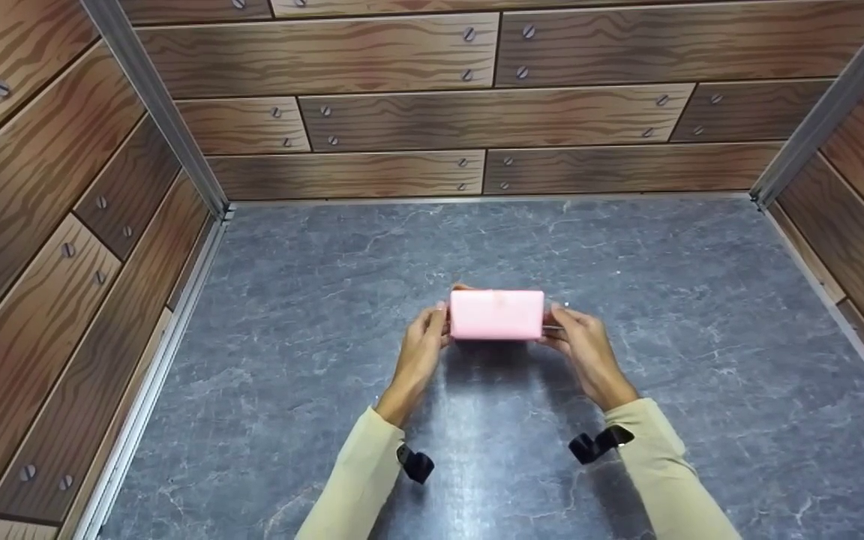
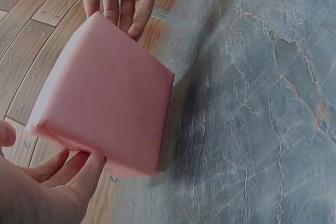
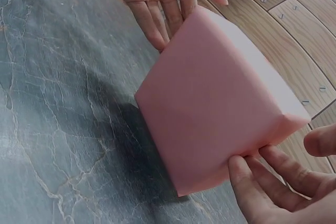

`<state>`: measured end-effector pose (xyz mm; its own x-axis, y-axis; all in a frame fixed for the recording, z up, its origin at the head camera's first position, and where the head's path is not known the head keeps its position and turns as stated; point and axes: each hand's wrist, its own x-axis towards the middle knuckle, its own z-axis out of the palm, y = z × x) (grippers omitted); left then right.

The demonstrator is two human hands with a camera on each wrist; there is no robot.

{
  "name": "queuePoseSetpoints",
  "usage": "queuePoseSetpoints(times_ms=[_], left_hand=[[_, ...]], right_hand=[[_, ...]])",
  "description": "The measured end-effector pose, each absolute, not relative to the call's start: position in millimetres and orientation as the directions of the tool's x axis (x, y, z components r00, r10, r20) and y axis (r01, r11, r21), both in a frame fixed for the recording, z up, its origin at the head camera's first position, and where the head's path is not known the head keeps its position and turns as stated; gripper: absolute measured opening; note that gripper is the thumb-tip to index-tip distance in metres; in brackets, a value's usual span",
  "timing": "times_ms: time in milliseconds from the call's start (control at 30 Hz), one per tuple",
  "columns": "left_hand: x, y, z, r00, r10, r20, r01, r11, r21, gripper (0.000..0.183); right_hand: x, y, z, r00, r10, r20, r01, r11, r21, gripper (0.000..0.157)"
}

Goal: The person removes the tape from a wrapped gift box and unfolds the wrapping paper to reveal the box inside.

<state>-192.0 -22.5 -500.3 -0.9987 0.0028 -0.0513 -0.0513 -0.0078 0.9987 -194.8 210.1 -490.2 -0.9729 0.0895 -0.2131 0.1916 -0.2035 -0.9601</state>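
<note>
A pink box (image 1: 497,315) with rounded edges stands between the two hands, close over the grey marbled surface, with its shadow beside its lower edge. My left hand (image 1: 423,341) lies along the left side, its fingertips touching that face in the left wrist view, where the thumb stands off the box (image 2: 110,93). On the opposite side, my right hand (image 1: 586,345) touches with extended fingers (image 3: 249,182); its thumb (image 3: 320,140) is also apart from the box. Part of the fingers on each side is hidden behind it.
Wood-plank-patterned walls (image 1: 394,120) enclose the marbled surface (image 1: 312,300) at the back, left and right. Metal strips (image 1: 166,112) run up the corners. Dark cameras (image 1: 415,463) sit on both sleeved wrists.
</note>
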Motion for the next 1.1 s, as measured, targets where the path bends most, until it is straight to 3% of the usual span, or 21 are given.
queuePoseSetpoints(times_ms=[200, 733, 1100], left_hand=[[-192.7, -22.4, -502.4, -0.999, 0.019, -0.050, -0.052, -0.097, 0.994, 0.050], [-192.2, -23.1, -503.2, -0.990, -0.026, -0.141, -0.137, -0.116, 0.984, 0.046], [-192.2, -21.2, -504.5, -0.985, -0.055, -0.161, -0.157, -0.068, 0.985, 0.042]], right_hand=[[-194.4, 211.6, -492.0, -0.970, 0.093, -0.223, 0.204, -0.180, -0.962, 0.038], [-190.8, 211.8, -500.0, -0.973, 0.067, -0.220, 0.208, -0.148, -0.967, 0.055], [-189.5, 211.3, -503.2, -0.973, 0.066, -0.220, 0.210, -0.134, -0.968, 0.031]])
